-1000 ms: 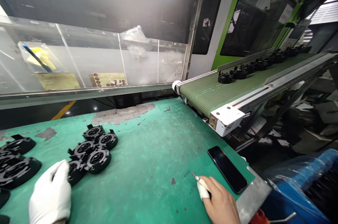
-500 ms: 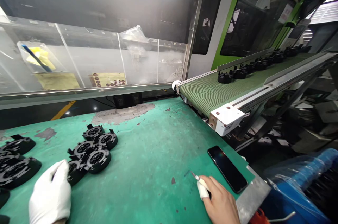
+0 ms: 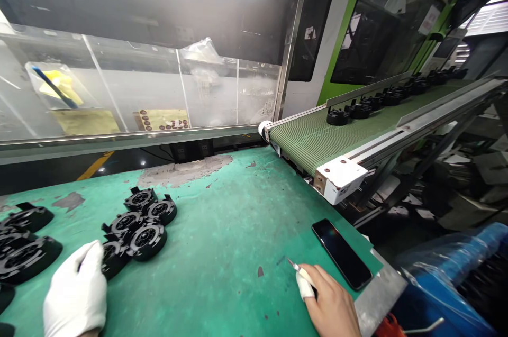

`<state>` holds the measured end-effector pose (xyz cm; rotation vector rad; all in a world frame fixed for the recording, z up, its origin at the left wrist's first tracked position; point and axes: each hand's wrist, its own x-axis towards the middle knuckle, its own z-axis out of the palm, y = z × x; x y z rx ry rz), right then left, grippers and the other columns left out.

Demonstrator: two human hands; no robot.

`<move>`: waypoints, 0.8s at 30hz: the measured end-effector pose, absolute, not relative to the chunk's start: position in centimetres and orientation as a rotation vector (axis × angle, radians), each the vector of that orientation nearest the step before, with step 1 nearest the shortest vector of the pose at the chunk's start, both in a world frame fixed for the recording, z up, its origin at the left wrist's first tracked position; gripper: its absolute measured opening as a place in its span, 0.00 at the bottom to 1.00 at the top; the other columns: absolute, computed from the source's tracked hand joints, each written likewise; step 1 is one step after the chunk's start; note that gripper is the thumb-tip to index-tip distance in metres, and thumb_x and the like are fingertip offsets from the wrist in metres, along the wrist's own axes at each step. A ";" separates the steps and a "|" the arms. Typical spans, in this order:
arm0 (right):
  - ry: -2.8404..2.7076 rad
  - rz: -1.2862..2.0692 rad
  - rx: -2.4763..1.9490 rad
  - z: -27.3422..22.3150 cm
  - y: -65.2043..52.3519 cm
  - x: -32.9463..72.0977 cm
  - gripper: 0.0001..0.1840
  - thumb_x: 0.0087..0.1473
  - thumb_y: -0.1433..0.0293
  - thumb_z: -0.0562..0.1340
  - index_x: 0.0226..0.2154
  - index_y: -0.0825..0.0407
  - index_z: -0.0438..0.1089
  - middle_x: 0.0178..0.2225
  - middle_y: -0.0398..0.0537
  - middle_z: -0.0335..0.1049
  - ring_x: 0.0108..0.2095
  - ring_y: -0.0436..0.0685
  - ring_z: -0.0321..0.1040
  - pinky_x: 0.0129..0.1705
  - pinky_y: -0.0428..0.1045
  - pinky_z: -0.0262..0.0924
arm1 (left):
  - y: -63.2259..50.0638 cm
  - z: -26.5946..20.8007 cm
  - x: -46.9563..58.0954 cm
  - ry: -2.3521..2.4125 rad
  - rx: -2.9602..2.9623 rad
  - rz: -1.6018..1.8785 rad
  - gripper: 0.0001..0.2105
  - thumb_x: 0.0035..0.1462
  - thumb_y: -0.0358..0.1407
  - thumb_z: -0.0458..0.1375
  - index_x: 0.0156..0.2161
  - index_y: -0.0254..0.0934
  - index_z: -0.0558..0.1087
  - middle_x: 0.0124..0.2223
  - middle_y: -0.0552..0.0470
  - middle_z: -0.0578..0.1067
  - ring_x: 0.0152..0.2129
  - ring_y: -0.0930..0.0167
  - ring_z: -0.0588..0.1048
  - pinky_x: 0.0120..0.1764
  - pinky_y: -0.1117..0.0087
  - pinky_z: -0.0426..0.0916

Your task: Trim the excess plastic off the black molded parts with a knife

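My left hand [image 3: 75,292], in a white glove, rests on the green bench top with its fingers curled together. It is right beside the nearest black round plastic part [image 3: 114,257] of a small cluster; whether anything is inside the fingers is hidden. Several more such parts [image 3: 146,239] stand close together behind it. My right hand [image 3: 331,300] is bare apart from a white cover on a fingertip. It is closed around a small craft knife [image 3: 293,265], whose thin metal tip points up and left, just above the bench. Most of the knife's handle is hidden by the fingers.
Another group of black parts [image 3: 27,257] lies at the far left. A phone [image 3: 341,255] lies beside my right hand. The green conveyor belt [image 3: 305,138] carries a row of black parts and ends over the bench [image 3: 222,252]. A blue bin with plastic film [image 3: 448,268] stands at right.
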<state>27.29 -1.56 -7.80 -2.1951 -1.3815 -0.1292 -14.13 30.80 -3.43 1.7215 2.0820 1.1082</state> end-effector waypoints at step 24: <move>-1.373 -0.138 -2.187 -8.0 -1.5 27.3 0.16 0.63 0.65 0.52 0.49 0.41 0.71 0.40 0.45 0.76 0.37 0.59 0.75 0.34 0.50 0.63 | 30.0 -2.2 -13.3 2.071 1.616 1.084 0.31 0.62 0.61 0.45 0.57 0.44 0.71 0.62 0.45 0.72 0.60 0.54 0.68 0.63 0.51 0.61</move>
